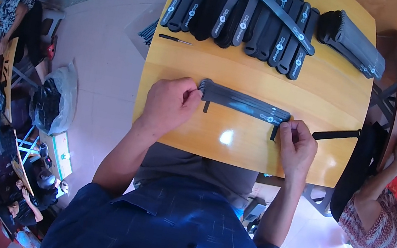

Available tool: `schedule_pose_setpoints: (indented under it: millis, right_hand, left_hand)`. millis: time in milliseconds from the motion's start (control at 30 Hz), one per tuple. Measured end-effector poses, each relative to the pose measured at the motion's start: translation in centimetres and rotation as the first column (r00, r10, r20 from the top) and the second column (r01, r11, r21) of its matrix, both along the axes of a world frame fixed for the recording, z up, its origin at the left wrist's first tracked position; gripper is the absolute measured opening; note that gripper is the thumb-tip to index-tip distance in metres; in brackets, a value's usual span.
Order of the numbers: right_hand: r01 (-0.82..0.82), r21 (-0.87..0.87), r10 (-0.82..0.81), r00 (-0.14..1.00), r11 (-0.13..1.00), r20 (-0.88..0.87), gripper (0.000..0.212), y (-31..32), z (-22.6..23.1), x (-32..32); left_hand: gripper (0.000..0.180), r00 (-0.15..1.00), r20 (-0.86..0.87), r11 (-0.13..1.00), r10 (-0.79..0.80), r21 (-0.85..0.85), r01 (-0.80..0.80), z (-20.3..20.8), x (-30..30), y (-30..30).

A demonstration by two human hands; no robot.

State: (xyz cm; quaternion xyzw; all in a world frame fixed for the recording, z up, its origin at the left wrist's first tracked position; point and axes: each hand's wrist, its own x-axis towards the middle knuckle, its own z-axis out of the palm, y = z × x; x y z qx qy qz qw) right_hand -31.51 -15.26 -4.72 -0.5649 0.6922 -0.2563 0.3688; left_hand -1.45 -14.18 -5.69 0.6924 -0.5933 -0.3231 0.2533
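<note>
Between my hands lies a stack of flat black straps (242, 102) with white print near its right end. My left hand (173, 101) pinches the stack's left end, thumb and fingers pressed together. At the other end, my right hand (296, 146) grips the near right corner, its fingers closed. Two short black strips (206, 106) stick out below the stack, one near each end. Just right of my right hand, a single black strap (337, 134) rests on the table.
Many bundled black straps (234, 13) fill the yellow table's (182, 63) far side, one loose strap (276, 14) across them. Another strap stack (353, 42) stands far right. A small black-handled tool (173, 39) lies at left. A person (380, 209) works at the right.
</note>
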Motion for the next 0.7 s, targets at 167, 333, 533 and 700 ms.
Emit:
schedule_pose_setpoints:
  millis: [167,333,533,700]
  right_hand:
    - [0.004,0.0,-0.004,1.0,1.0,-0.004,0.016,-0.13,0.11,0.2]
    - [0.008,-0.01,-0.008,1.0,1.0,-0.017,0.017,-0.14,0.11,0.29]
    - [0.011,-0.021,-0.011,1.0,1.0,0.002,0.016,-0.15,-0.61,-0.01]
    - [0.019,-0.009,-0.019,1.0,1.0,-0.005,0.017,-0.19,-0.58,0.2]
  left_hand:
    - [0.017,1.0,0.01,1.0,-0.003,0.018,0.003,0.01,0.12,0.01]
    - [0.019,0.999,0.035,1.0,-0.002,0.007,0.001,0.23,-0.13,-0.16]
    - [0.019,0.999,0.04,0.999,-0.011,-0.048,0.012,0.07,-0.19,-0.16]
    - [0.02,0.999,0.047,0.997,-0.014,-0.076,0.017,-0.07,-0.11,-0.11]
